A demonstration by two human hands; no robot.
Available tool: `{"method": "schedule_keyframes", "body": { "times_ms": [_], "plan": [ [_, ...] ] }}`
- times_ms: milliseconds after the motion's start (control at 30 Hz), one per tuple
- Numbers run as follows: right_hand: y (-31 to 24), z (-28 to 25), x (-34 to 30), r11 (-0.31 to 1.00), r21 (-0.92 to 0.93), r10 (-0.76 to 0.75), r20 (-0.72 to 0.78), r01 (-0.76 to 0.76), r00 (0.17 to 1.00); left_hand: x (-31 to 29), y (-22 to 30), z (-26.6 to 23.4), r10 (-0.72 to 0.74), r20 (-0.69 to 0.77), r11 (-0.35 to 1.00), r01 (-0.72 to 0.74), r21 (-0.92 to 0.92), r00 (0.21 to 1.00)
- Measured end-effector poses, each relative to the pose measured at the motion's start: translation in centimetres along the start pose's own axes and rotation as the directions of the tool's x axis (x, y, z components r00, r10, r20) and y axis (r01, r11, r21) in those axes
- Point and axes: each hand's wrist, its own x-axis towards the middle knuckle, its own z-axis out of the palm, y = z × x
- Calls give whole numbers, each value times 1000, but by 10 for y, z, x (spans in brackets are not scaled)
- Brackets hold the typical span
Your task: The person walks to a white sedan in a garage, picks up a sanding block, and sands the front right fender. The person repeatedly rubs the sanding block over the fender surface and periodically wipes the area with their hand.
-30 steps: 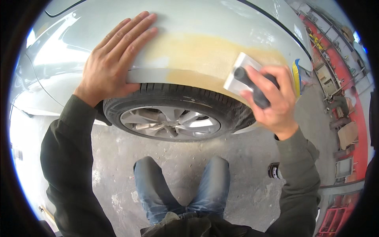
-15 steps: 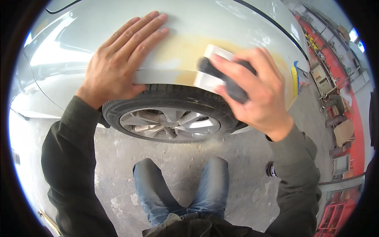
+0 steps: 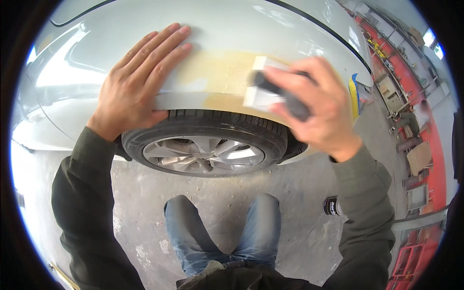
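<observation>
My left hand (image 3: 140,79) lies flat on the pale car fender (image 3: 217,24), fingers stretched up and to the right, thumb at the wheel arch lip. In my right hand (image 3: 326,108) is a hand sanding block (image 3: 257,96) with a white base and a black handle. Its base rests against a yellowish filler patch (image 3: 212,72) above the arch, and my fingers wrap round the handle, slightly blurred. The face of the block against the panel is hidden. Below the arch sits the tyre (image 3: 208,117) with its silver alloy wheel (image 3: 205,154).
A dark can (image 3: 331,206) stands on the grey concrete floor (image 3: 299,232) by my right forearm. Blue and yellow tape or film (image 3: 354,94) hangs at the panel's right edge. Shelves, boxes and a red-painted strip (image 3: 437,169) line the right side.
The sanding block and my right hand have shifted slightly against the panel, lower relative to the arch. My left hand stays flat on the fender. The whole view has tilted a little.
</observation>
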Motion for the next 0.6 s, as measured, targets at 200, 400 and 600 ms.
{"method": "schedule_keyframes", "body": {
  "times_ms": [200, 400, 600],
  "plan": [
    [-10, 12, 9, 999, 22, -30, -63, 31, 998, 5, 4, 3, -3, -21, 1000, 3, -11, 1000],
    [38, -21, -48, 995, -16, 98, -38, -99, 994, -1, 0, -3, -8, 38, 1000, 7, 24, 999],
    [-2, 14, -10, 998, 11, 68, -168, -68, 983, 3, 2, -1, 5, 44, 1000, -6, 15, 999]
  ]
}}
